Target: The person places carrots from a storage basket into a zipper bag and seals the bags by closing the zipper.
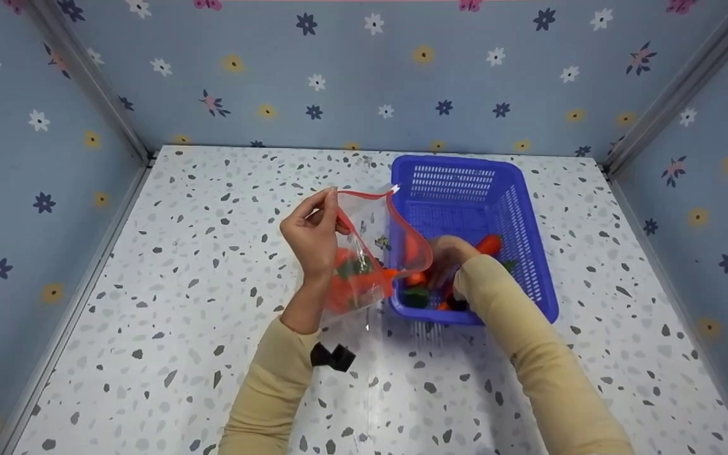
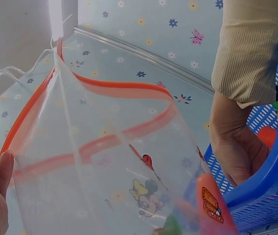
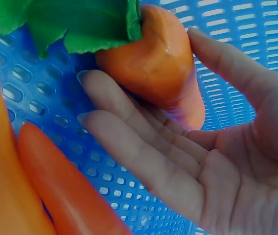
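Note:
My left hand [image 1: 315, 230] pinches the red-edged rim of a clear zip bag [image 1: 367, 208] between thumb and fingers, and the bag's mouth gapes toward the basket. Orange-red pieces with some green [image 1: 354, 265] show through its plastic. Inside the blue basket [image 1: 534, 253] is my right hand [image 3: 217, 161], palm turned up, with fingers extended. An orange carrot-like piece with green leaves [image 3: 153, 63] lies between its thumb and fingers; the thumb tip touches its side, and the fingers lie loosely along the underside. In the left wrist view, cartoon prints mark the bag [image 2: 104, 181].
More pieces lie in the basket: a red-orange one [image 1: 489, 244] by the far fingers' side, a dark green one [image 1: 416, 296] at the near left corner, and a long smooth orange-red one [image 3: 65, 181]. The speckled table [image 1: 212, 189] is bounded by flowered walls [image 1: 364, 76].

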A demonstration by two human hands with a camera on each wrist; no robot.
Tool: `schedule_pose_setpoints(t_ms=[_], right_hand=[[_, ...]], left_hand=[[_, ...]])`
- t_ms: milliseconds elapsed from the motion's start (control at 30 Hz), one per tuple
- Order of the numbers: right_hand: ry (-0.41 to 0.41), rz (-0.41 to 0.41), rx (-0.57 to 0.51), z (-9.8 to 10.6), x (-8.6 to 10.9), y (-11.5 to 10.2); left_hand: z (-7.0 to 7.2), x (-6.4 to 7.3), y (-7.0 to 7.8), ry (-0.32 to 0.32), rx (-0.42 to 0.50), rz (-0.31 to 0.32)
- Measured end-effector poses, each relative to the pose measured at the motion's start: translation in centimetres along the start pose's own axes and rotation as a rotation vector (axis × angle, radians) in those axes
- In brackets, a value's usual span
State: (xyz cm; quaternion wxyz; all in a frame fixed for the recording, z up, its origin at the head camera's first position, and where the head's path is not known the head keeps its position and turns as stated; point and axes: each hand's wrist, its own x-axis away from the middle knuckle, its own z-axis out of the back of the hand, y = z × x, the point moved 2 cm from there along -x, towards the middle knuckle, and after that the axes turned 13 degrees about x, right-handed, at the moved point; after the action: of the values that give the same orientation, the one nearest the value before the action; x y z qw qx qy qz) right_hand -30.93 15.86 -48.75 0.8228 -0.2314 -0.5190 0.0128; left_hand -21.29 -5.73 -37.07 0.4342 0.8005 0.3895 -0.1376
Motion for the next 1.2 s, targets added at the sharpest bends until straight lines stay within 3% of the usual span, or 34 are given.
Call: schedule_pose_setpoints(t_ms=[133, 367, 500, 767, 1000, 1200], right_hand=[[0.053, -0.027, -0.022, 0.1, 0.3, 0.3], [0.098, 0.108, -0.076, 0.6, 0.6, 0.0], [0.186, 0.113, -0.093, 1.2, 1.5, -0.2], [0.33, 0.11, -0.136, 2.5, 3.7, 0.1], [0.374, 0.177, -0.146, 2.8, 6.3, -0.2], [0.477, 0.219, -0.115, 2.8, 8.8, -0.1]], left_hand=[[-0.1, 0.0, -0.1, 0.004, 0.005, 0.002], [0.0, 0.1, -0.1, 0.017, -0.005, 0.01], [-0.1, 0.0, 0.0, 0.014, -0.008, 0.01], [-0.1, 0.1, 0.0, 0.016, -0.014, 0.012], [-0.1, 0.0, 0.0, 0.027, -0.015, 0.017], [-0.2, 0.0, -0.1, 0.029, -0.005, 0.016]])
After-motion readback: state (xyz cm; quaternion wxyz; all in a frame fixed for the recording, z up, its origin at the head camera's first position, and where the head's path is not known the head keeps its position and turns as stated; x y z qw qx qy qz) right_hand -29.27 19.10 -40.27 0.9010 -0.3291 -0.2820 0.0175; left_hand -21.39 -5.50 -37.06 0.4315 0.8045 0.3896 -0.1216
